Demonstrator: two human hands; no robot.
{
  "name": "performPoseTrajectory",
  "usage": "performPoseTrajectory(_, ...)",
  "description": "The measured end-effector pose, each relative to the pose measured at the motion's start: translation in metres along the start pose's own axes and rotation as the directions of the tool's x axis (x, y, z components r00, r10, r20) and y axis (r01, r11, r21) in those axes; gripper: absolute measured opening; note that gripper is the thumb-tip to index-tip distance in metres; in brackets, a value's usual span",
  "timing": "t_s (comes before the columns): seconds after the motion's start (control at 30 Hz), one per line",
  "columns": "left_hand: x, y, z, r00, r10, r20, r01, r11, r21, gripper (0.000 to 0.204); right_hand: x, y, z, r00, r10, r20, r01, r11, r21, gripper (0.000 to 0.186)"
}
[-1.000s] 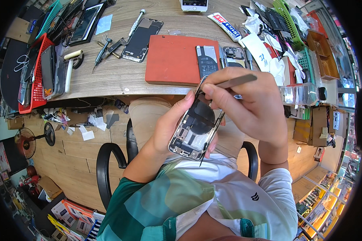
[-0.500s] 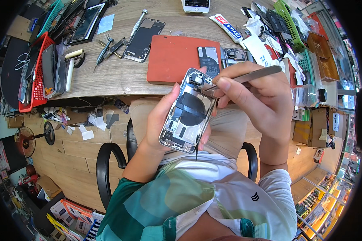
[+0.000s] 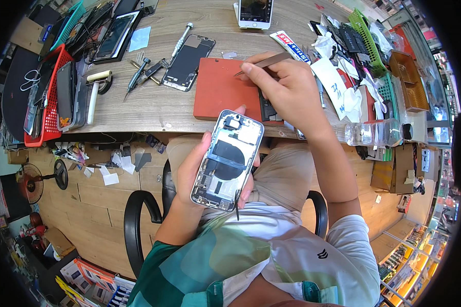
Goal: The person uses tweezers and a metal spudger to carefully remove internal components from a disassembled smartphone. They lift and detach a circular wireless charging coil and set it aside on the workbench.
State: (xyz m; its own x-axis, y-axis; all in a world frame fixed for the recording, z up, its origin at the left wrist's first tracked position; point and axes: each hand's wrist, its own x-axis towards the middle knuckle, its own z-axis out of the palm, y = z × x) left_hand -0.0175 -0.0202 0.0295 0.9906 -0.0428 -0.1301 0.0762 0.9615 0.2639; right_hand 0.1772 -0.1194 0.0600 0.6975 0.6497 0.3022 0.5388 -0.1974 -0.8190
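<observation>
Opened phone held; tweezers over mat.
I see left hand [image 3: 202,169] grip closed on opened phone [image 3: 228,161]; right hand [image 3: 287,92] pinches tweezers [image 3: 261,63] over red mat [image 3: 223,89] at 12 o'clock; table [image 3: 153,110] clutter surrounds.

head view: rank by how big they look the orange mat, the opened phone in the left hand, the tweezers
1. orange mat, though partly hidden.
2. opened phone, near the mat's size but closer to the camera, so unsure.
3. tweezers, thinnest by far.

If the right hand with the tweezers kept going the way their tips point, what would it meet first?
The right hand points its metal tweezers left and slightly downward, so they would probably land first on the flat red-orange work mat. Height above the mat is hard to judge.
</observation>
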Motion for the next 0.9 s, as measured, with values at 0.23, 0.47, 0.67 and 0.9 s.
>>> performPoseTrajectory(0.23,0.000,0.008,-0.009,0.999,0.049,-0.002,-0.049,0.999,-0.019,0.074,0.001,0.007,0.005,0.991,-0.134,0.019,0.136,0.987,-0.083,0.026)
performPoseTrajectory(0.47,0.001,0.010,-0.014,0.997,0.071,0.018,-0.071,0.997,-0.027,0.074,-0.004,0.001,0.003,0.998,-0.049,0.037,0.053,0.992,-0.112,0.029)
performPoseTrajectory(0.67,0.002,0.010,-0.012,0.996,0.080,0.027,-0.078,0.996,-0.046,0.074,-0.008,-0.005,-0.002,0.999,-0.026,0.045,0.032,0.991,-0.128,0.027)
performPoseTrajectory(0.9,0.003,0.009,-0.011,0.997,0.073,0.041,-0.071,0.997,-0.043,0.075,-0.011,0.006,0.002,0.981,-0.186,0.052,0.191,0.978,-0.090,0.016)
